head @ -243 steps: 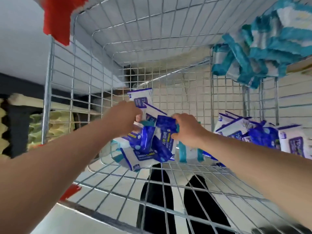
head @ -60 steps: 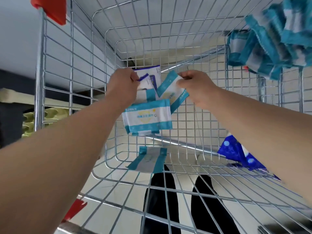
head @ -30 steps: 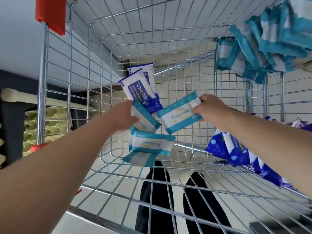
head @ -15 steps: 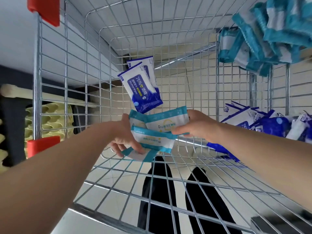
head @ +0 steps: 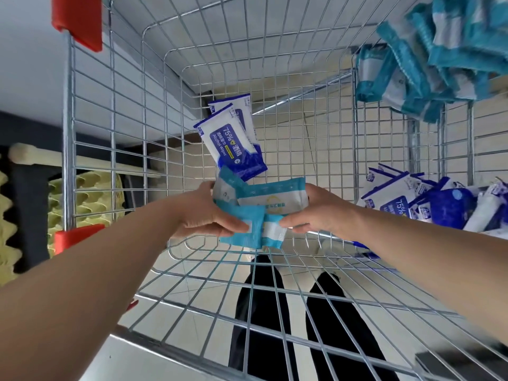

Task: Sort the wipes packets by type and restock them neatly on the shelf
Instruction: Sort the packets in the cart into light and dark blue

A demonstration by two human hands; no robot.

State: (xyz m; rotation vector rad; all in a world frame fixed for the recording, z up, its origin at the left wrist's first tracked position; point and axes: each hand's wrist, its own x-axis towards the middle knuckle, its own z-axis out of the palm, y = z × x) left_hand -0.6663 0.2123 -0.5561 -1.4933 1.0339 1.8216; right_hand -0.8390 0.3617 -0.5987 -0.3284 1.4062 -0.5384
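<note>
Head: teal packets [head: 272, 198] pinched between both hands' fingers [head: 233, 222].

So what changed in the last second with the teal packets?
The right hand brought its teal packet down onto the stack in the left hand; both now grip the teal packets together, lower in the wire basket. The two blue alcohol wipes packets lean on the back mesh as before; the blue pile stays.

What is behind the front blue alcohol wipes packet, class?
Another blue alcohol wipes packet, only its top and right edge showing; the front packet covers the rest.
</note>
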